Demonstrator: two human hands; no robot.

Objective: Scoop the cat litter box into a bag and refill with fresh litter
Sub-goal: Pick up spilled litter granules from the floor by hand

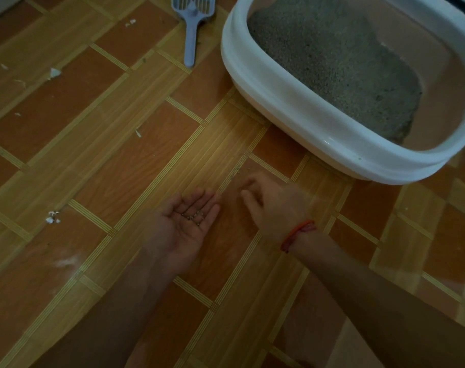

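Low over a wood-pattern floor [120, 160], with both hands close together. Cupping a few stray litter granules [194, 216] in the left hand [183, 227], palm up, fingers relaxed and gently curved. Reaching down just beside it with the right hand [272, 205], knuckles up, fingers curled toward the floor; too blurred to tell whether pinching a grain or nothing. Red string bracelet [297, 233] on that wrist.

Beyond the hands, on the floor, a white-rimmed litter box [279, 102], with grey litter [332, 57] heaped toward the far side and the base bare at the near right end. Left of the box and apart from it, a slotted scoop [193, 25], untouched. No bag in view. White scraps [53, 73] scattered at left.

Probably picking up spilled grains, a tidy-up step near the end of the job.

Possible trouble from here:
1. Tilting the shallow left palm while carrying it to the box, and so dropping the grains.
2. Missing small dark grains against the busy floor pattern in dim light.
3. Sweeping grains sideways rather than lifting them, and so spreading them wider.
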